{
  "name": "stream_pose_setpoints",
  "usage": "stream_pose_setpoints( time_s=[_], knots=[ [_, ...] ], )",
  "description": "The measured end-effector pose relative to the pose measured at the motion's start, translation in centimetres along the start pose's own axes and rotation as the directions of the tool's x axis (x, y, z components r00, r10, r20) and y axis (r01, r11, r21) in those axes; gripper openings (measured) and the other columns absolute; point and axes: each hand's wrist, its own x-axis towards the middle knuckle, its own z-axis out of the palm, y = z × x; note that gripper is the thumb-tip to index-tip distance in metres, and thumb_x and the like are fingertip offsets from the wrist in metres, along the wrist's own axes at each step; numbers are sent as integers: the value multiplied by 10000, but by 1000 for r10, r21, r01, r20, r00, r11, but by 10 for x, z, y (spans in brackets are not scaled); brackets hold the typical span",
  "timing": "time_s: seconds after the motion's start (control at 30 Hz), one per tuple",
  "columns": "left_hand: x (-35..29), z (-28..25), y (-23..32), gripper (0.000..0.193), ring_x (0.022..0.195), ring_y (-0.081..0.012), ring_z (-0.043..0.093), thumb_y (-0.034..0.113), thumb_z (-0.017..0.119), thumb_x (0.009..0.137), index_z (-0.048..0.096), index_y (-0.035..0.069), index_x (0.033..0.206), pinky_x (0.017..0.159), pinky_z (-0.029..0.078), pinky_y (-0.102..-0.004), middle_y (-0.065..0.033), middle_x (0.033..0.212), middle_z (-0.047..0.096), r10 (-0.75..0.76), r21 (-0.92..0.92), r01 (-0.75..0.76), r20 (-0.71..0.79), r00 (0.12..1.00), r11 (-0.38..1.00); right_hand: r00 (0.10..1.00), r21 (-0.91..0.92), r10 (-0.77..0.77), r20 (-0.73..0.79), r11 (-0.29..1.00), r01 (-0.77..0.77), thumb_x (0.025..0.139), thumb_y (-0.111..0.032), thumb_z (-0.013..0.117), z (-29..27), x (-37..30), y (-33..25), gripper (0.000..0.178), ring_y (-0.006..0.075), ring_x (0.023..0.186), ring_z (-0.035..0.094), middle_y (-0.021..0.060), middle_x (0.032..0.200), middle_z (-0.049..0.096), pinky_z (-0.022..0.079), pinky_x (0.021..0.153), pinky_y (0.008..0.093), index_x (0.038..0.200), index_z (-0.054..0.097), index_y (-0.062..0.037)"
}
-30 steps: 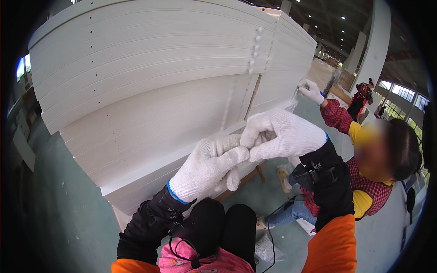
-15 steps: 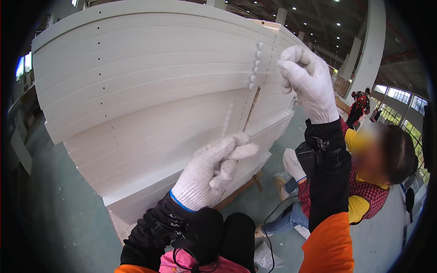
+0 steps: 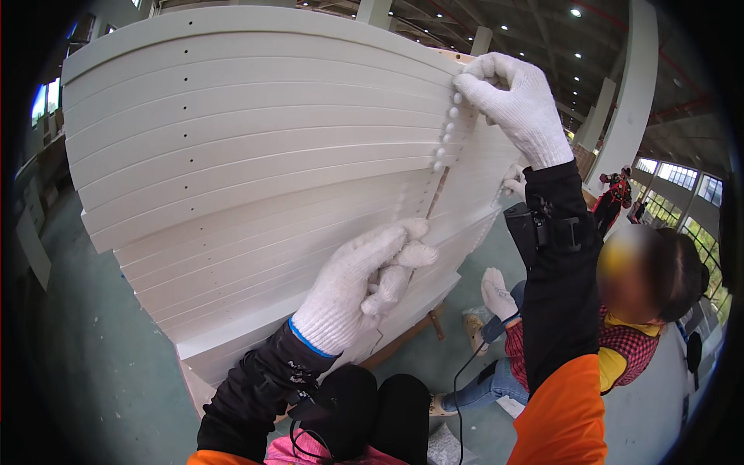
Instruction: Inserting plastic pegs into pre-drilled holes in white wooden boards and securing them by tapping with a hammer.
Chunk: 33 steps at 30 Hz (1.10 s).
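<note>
Below pinched right hand point(image 3: 518, 112), see dots point(image 3: 453, 112) set on boards point(image 3: 310, 124); up-left of half-curled left hand point(image 3: 349, 288), bare holes point(image 3: 186, 79); can't tell contents.

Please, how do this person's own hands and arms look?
Left hand and right hand: white knitted gloves, the left blue-hemmed. Black forearm covers with pale markings, orange sleeves above. A black box is strapped on the right cover.

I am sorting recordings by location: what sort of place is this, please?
Probably a factory or workshop: ceiling lights, a thick white pillar and a tall stack of white boards suggest it.
</note>
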Motion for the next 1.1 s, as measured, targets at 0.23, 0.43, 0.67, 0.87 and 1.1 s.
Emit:
stream_pose_setpoints(
  time_s=[0.23,0.43,0.67,0.87,1.1],
  knots=[
    [6,1,-7,342,469,-3,354,249,417,1043,553,15,1252,373,280,-154,-9,930,695,75,67,-75,-3,997,995,984,-371,-179,-9,914,163,800,-299,697,-2,2,-1,287,118,674,611,59,708,663,489,657,267,838,697,-14],
    [1,27,6,399,437,-31,333,311,448,1031,543,-14,1242,398,294,-183,4,760,622,116,114,-106,-88,989,988,981,249,23,192,966,-72,805,-187,716,-9,-71,-24,150,48,657,529,-29,734,630,426,575,223,838,695,-42],
    [3,23,-24,337,404,-26,284,353,455,1037,564,90,856,374,254,-184,61,570,400,-9,14,10,-34,999,1000,939,-40,45,341,999,-34,786,-162,714,16,-130,-44,141,109,636,575,23,761,611,449,569,262,887,698,-66],
    [-1,39,-41,320,455,-24,306,334,471,1032,529,111,810,377,249,-196,57,612,424,19,-122,-50,-238,971,991,961,-338,-244,133,900,275,787,-123,683,29,-151,-43,137,253,685,627,69,785,605,502,611,318,923,685,-111],
    [-9,47,-30,270,500,-19,336,322,485,1026,594,74,1027,389,274,-172,65,744,496,87,-30,-97,-238,967,995,994,190,10,-105,982,10,833,-62,655,12,-116,-25,107,22,652,537,-26,738,613,433,580,188,921,697,-17]
  ],
)
